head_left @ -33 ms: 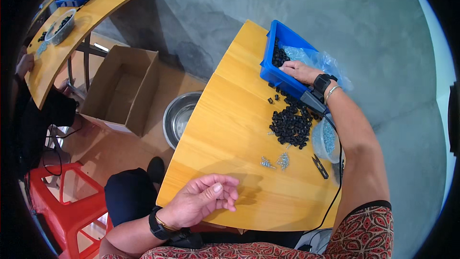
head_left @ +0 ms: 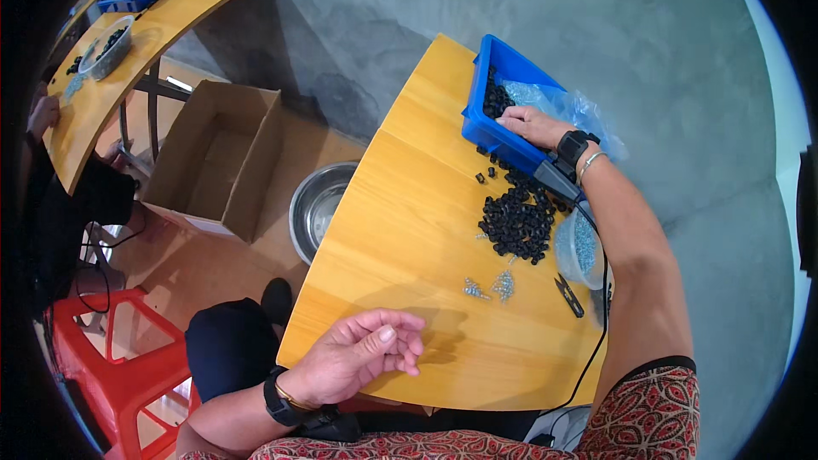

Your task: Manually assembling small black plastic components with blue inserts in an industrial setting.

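Note:
My left hand (head_left: 362, 351) hovers over the near edge of the yellow wooden table (head_left: 409, 204), palm turned sideways. Its fingers are loosely bent and apart, with nothing visible in them. At the far end, my right hand (head_left: 535, 126) reaches over the rim of a blue plastic bin (head_left: 507, 143) holding small black parts (head_left: 497, 100). What its fingertips do among those parts is hidden. A clear plastic bag (head_left: 562, 106) lies in the bin beside this hand. Between my hands are a heap of black parts (head_left: 517, 223) and two little piles of silver screws (head_left: 503, 286).
Right of the heap stands a clear tub (head_left: 583, 247) of small bluish pieces, with black thread snips (head_left: 569, 296) nearby. A black cable runs down the table's right side. Leftward are a metal basin (head_left: 319, 209), a cardboard box (head_left: 213, 162), a red stool (head_left: 119, 366) and another person's table.

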A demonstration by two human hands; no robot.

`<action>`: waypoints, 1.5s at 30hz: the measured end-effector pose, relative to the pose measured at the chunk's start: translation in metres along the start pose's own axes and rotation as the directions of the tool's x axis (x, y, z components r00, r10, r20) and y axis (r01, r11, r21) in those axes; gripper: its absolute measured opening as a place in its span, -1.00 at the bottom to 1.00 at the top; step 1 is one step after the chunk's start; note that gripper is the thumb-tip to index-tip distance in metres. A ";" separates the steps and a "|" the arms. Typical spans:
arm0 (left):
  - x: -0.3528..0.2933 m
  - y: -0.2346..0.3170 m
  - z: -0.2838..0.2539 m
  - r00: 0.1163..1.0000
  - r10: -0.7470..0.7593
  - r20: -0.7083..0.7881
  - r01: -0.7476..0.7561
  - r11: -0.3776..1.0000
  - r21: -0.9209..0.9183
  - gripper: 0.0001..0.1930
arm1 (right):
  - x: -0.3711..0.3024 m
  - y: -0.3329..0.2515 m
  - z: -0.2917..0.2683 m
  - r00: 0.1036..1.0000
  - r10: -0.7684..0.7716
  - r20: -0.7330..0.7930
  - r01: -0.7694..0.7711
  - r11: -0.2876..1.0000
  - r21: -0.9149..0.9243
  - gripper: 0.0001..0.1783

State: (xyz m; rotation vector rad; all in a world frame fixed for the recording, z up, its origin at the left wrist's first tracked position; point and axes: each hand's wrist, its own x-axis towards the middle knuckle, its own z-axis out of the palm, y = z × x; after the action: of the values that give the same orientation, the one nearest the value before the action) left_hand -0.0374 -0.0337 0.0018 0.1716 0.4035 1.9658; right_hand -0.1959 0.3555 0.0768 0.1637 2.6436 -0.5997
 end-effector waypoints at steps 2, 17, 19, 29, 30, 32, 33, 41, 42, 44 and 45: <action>0.000 0.000 0.001 1.000 0.003 -0.006 -0.003 1.000 0.006 -0.66 | 0.004 0.003 0.000 0.999 0.019 -0.037 -0.018 0.999 0.031 -0.69; 0.001 0.000 0.000 1.000 -0.007 -0.020 0.008 1.000 0.018 -0.66 | -0.006 -0.009 -0.006 0.965 0.248 -0.084 -0.229 0.956 0.184 -0.85; 0.001 0.000 0.000 1.000 -0.012 -0.017 0.012 1.000 0.005 -0.66 | -0.008 -0.008 -0.005 0.961 0.262 -0.090 -0.239 0.948 0.212 -0.86; 0.001 -0.005 -0.003 1.000 0.005 0.023 -0.004 0.998 -0.055 -0.68 | -0.039 -0.039 -0.035 0.939 0.252 -0.235 -0.147 0.909 0.391 -0.91; 0.002 -0.005 -0.002 1.000 0.017 0.011 -0.017 1.000 -0.026 -0.68 | -0.049 -0.049 -0.034 0.938 0.235 -0.254 -0.110 0.899 0.424 -0.90; 0.005 -0.006 -0.002 0.999 0.052 -0.013 -0.051 0.998 0.048 -0.67 | -0.073 -0.075 -0.023 0.938 0.223 -0.267 -0.057 0.856 0.514 -0.89; 0.006 -0.006 -0.001 0.999 0.046 -0.015 -0.045 0.997 0.058 -0.67 | -0.086 -0.088 -0.012 0.938 0.206 -0.278 -0.002 0.807 0.591 -0.88; 0.002 -0.023 0.026 0.899 0.438 0.008 -0.320 0.646 0.693 -0.26 | -0.179 -0.149 0.147 0.961 0.117 -0.252 0.212 0.277 0.937 -0.84; -0.002 -0.022 0.036 0.866 0.489 0.104 -0.284 0.311 0.907 -0.18 | -0.182 -0.150 0.165 0.942 0.159 -0.295 0.264 0.187 0.946 -0.86; -0.008 -0.020 0.049 0.872 0.451 0.191 -0.176 -0.074 0.982 0.00 | -0.186 -0.155 0.197 0.889 0.199 -0.412 0.392 0.133 0.910 -0.88; -0.005 -0.024 0.048 0.873 0.444 0.203 -0.188 -0.079 0.979 0.00 | -0.184 -0.149 0.213 0.853 0.193 -0.486 0.457 0.175 0.872 -0.89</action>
State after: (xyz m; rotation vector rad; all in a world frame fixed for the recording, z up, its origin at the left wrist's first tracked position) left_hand -0.0004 -0.0193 0.0387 1.1353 2.1292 1.6829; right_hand 0.0199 0.1246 0.0387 0.5039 2.1192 -2.6596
